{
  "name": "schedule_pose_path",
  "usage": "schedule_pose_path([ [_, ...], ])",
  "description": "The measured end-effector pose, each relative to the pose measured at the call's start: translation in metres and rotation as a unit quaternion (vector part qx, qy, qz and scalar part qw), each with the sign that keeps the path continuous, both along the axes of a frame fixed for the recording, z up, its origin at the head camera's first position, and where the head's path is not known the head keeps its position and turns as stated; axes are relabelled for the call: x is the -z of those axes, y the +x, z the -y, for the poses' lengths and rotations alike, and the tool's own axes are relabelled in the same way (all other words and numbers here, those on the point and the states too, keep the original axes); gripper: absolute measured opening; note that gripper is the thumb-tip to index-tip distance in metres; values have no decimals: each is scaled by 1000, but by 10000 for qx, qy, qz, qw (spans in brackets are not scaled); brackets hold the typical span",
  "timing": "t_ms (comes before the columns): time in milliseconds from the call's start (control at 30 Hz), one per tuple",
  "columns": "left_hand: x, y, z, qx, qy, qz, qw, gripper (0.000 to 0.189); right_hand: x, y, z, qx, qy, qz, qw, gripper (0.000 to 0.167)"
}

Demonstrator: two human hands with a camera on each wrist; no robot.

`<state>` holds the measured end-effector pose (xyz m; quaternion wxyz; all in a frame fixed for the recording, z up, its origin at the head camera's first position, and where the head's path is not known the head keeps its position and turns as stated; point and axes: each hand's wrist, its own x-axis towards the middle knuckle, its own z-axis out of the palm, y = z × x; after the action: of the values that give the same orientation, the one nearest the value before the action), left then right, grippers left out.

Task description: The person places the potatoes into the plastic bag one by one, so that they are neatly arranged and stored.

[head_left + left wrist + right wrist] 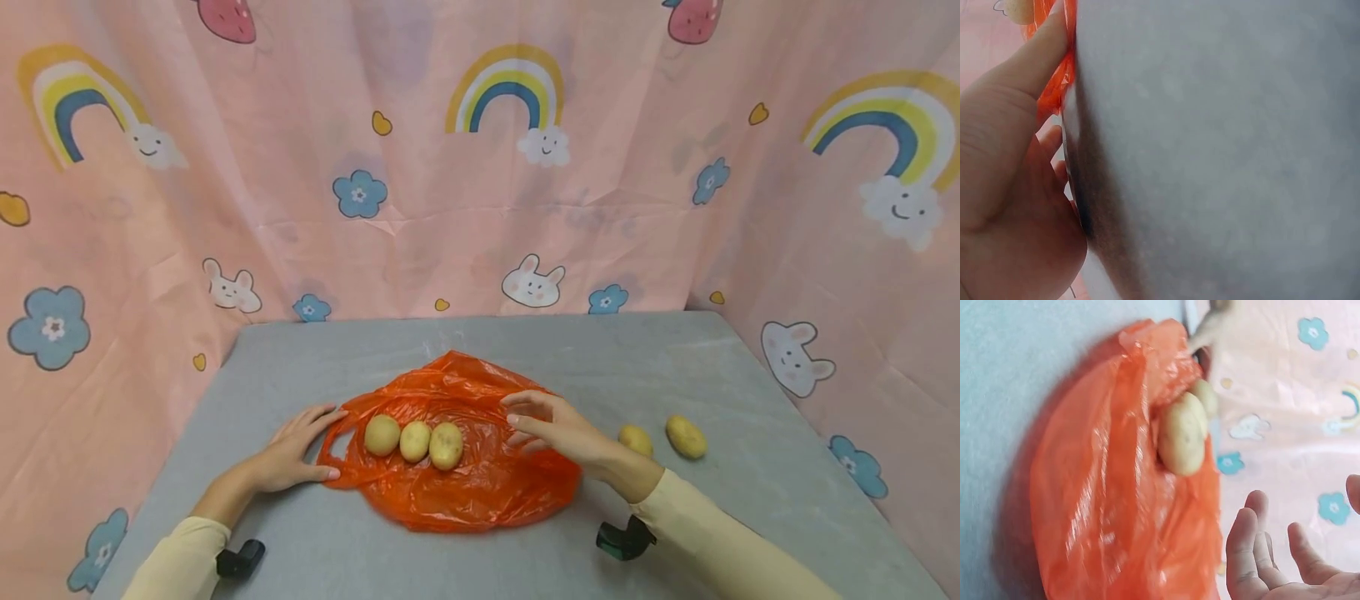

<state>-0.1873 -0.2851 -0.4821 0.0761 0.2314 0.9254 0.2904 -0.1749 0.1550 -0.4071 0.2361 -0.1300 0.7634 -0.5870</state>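
An orange-red plastic bag (pixel 487 500) lies spread on the grey table. Three potatoes sit on it in a row: a rounder, browner one (pixel 382 435) at the left, a smaller one (pixel 415 442) in the middle and a speckled one (pixel 446 447) at the right. My left hand (pixel 292 454) rests at the bag's left handle, fingers and thumb spread and touching its edge; the thumb (pixel 1035 56) lies against the plastic in the left wrist view. Over the bag's right side hovers my right hand (pixel 551 425), loosely bent, with nothing in its fingers.
Two more potatoes lie on the table to the right: one (pixel 636 439) partly behind the right forearm, another (pixel 686 437) farther right. A pink patterned curtain (pixel 450 250) surrounds the grey table (pixel 300 358) at the back and sides.
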Motion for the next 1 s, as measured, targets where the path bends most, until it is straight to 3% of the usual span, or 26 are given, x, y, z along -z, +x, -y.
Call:
schedule_pose_path([
  [133,6,-1,2,34,87,-74,9999,87,-5,2,-15,260,-35,-111,9996,55],
  [333,15,-4,5,-66,29,91,9999,88,-10,6,-38,449,-43,-178,9988,56],
  [533,8,0,2,55,131,-169,9998,85,-9,9,-59,652,122,-136,9977,56],
  [767,12,-3,3,-107,106,192,9997,88,-5,8,-82,792,315,-266,9960,54],
  [1000,11,-3,3,-88,130,51,9999,87,-6,11,-105,936,577,-181,9938,57],
])
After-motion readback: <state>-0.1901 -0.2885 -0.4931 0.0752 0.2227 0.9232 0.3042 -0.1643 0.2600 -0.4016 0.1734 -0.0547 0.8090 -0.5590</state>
